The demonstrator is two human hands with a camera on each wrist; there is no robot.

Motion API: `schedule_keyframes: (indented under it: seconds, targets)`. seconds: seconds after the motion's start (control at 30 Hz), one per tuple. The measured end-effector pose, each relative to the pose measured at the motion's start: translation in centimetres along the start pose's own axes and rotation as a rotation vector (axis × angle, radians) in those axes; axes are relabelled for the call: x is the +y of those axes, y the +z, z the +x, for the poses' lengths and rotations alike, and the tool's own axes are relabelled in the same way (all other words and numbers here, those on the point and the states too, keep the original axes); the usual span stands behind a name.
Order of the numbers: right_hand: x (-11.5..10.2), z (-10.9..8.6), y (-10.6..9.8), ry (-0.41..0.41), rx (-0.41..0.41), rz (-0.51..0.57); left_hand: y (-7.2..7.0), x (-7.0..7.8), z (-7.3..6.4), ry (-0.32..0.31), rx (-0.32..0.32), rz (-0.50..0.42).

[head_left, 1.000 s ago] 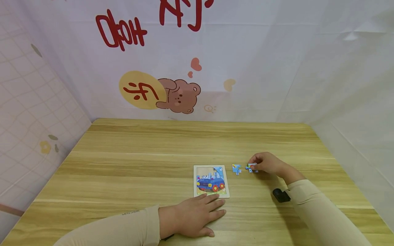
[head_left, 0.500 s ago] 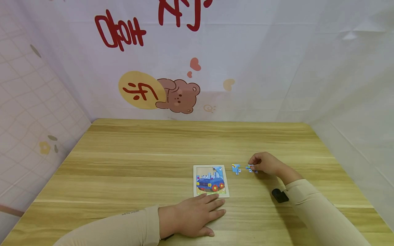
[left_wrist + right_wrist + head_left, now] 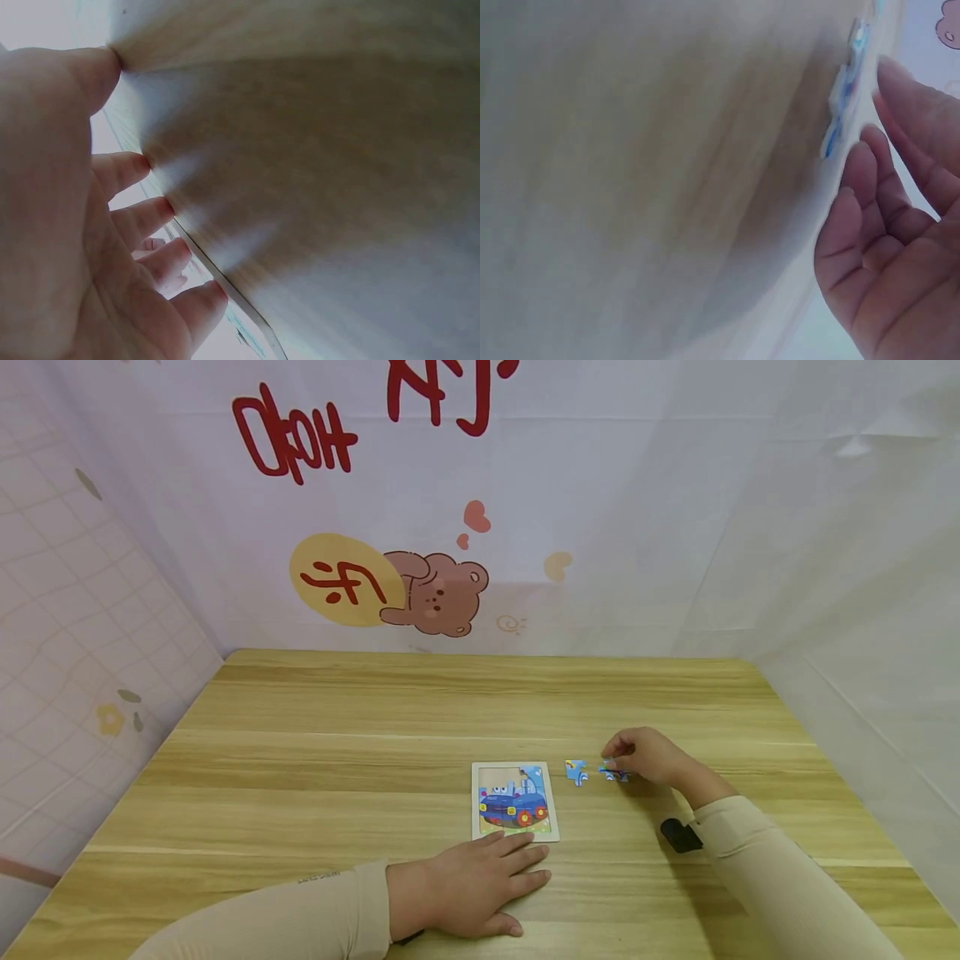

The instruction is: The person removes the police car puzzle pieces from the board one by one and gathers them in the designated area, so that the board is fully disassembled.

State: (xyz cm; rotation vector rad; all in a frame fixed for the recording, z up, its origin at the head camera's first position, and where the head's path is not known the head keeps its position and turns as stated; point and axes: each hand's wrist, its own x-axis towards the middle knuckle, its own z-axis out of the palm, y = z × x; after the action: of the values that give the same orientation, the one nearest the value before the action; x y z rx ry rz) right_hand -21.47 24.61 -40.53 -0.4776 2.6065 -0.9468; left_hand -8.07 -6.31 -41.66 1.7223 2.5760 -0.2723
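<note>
A square wooden jigsaw tray with a blue cartoon car picture lies in the head view, its upper left part bare. My left hand rests flat with fingers spread, fingertips on the tray's near edge. In the left wrist view the left fingertips meet the tray's rim. Right of the tray, my right hand pinches a puzzle piece between thumb and index finger, low over the table. In the right wrist view the other fingers are curled beside the blue-and-white pieces; the pinch itself is partly hidden.
Another loose puzzle piece lies between the tray and the right hand. The wooden table is bounded by a white printed cloth at the back and sides. A black wrist device hangs under the right sleeve.
The right fingers have shifted slightly, and the piece at their tips now looks more tilted, with less of its printed face showing. My left hand and the tray stay in place.
</note>
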Motion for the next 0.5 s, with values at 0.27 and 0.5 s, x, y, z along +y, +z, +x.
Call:
schedule_keyframes:
  seconds: [0.27,0.5]
  targets:
    - [-2.3,0.4,1.0,-0.02,0.142,0.016,0.1,0.0,0.1,0.0,-0.004,0.007]
    - [-3.8,0.9,2.6,-0.064,0.193,0.032,0.0,-0.1,0.1,0.004,0.0,0.004]
